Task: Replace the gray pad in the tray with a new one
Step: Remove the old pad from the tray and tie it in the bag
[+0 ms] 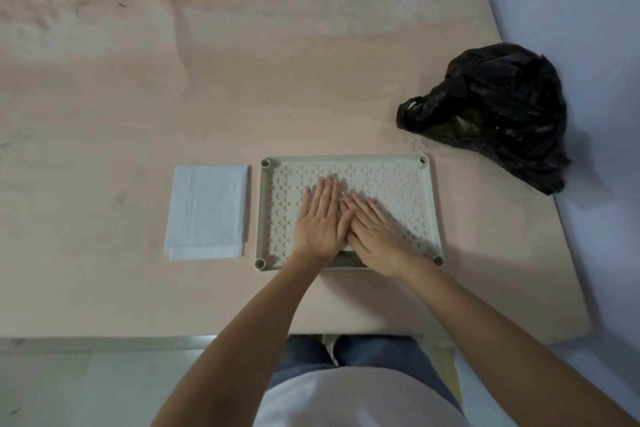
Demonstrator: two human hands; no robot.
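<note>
No legible text, label, brand, number or sign appears anywhere in the view. The tray (349, 160) bears only a cut-out chevron pattern; the folded white pad (206, 211) and black bag (498, 107) are unmarked.

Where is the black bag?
In the head view, the black bag lies on the right side of the pink sheet, beyond the tray.

cream tray (429, 204) with chevron cutouts, white folded pad (207, 211), black bag (498, 111)
</note>
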